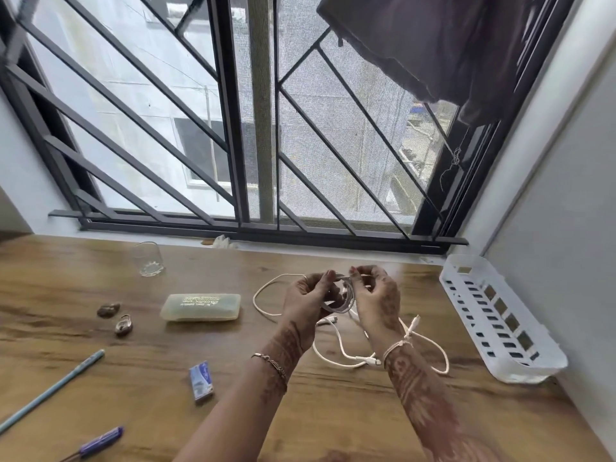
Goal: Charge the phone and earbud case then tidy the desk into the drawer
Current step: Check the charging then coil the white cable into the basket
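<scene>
A wooden desk [333,411] sits below a barred window [230,111].

The bench [133,378] is warm brown wood with dark streaked grain. On it, the case [200,307] is pale green with faint light lettering. Right of the case loops a white cable [365,359]; the left hand [306,303] and right hand [378,300] carry reddish-brown henna patterns. Farther right sits a white slotted basket [500,325]. In front of the case lies a blue-and-white box [201,381], and to the left in front a purple pen [100,441].
</scene>
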Demonstrator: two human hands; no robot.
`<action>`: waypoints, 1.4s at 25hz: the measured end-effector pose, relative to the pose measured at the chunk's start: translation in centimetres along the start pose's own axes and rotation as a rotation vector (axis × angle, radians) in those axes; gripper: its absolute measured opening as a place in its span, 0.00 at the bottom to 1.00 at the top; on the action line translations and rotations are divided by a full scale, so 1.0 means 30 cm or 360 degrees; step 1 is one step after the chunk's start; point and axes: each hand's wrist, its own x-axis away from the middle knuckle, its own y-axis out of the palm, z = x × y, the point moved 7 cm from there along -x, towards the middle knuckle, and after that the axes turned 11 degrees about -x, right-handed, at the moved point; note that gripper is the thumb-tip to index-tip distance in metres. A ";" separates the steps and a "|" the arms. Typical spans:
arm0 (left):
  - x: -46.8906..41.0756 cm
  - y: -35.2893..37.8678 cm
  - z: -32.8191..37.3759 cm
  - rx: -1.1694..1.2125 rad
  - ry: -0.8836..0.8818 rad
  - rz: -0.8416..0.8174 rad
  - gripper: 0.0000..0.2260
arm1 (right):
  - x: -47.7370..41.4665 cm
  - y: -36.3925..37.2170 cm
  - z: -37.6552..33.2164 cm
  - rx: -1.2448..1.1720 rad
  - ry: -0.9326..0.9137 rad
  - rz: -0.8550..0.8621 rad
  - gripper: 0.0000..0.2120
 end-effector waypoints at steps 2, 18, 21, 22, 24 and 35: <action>-0.007 0.000 -0.008 0.0062 -0.0025 0.0017 0.05 | 0.027 0.000 -0.010 0.0209 -0.0124 0.0012 0.09; 0.000 -0.017 -0.009 -0.0016 -0.0115 0.0047 0.03 | 0.059 0.003 -0.053 0.0470 -0.0398 -0.0154 0.10; -0.009 -0.023 -0.023 -0.0063 -0.0160 0.0028 0.02 | 0.027 0.007 -0.003 0.0254 -0.0131 -0.0278 0.11; -0.014 -0.026 -0.027 -0.0061 -0.0164 0.0014 0.03 | 0.018 0.010 0.020 0.0086 0.0001 -0.0346 0.11; -0.025 -0.027 -0.030 -0.0062 -0.0146 -0.0025 0.02 | 0.018 0.019 0.048 -0.0492 0.0279 -0.0492 0.10; -0.045 0.017 -0.060 -0.0165 -0.0166 -0.0091 0.07 | 0.006 -0.054 0.036 -0.0534 0.0076 -0.0408 0.10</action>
